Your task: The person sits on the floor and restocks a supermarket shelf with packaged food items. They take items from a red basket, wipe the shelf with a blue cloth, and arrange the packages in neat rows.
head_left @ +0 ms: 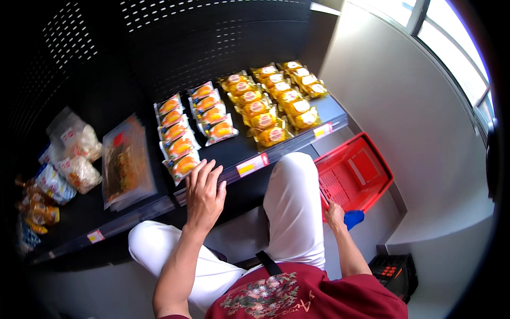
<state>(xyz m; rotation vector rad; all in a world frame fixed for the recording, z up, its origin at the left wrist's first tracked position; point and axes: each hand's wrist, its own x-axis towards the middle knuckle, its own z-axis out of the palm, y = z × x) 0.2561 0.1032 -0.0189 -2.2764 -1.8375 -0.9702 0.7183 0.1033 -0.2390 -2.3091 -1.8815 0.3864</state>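
My left hand point(204, 191) is at the shelf's front edge, its fingers stretched out and slightly apart. The fingertips reach the nearest white-and-orange snack packet point(185, 164), the front one in a row of similar packets; whether they touch it I cannot tell. Low on the right, my right hand point(334, 214) has its fingers closed on the near edge of a red shopping basket point(383, 159). The basket stands tilted in view on the floor. A blue object point(353, 218), its kind unclear, shows beside that hand.
A second row of white-and-orange packets point(213, 114) and several rows of yellow-wrapped snacks point(257, 108) fill the black shelf point(234, 151). Flat clear packs point(127, 162) and bulky bags point(79, 173) lie left. A pale wall point(425, 138) bounds the right; a black crate point(393, 274) stands behind.
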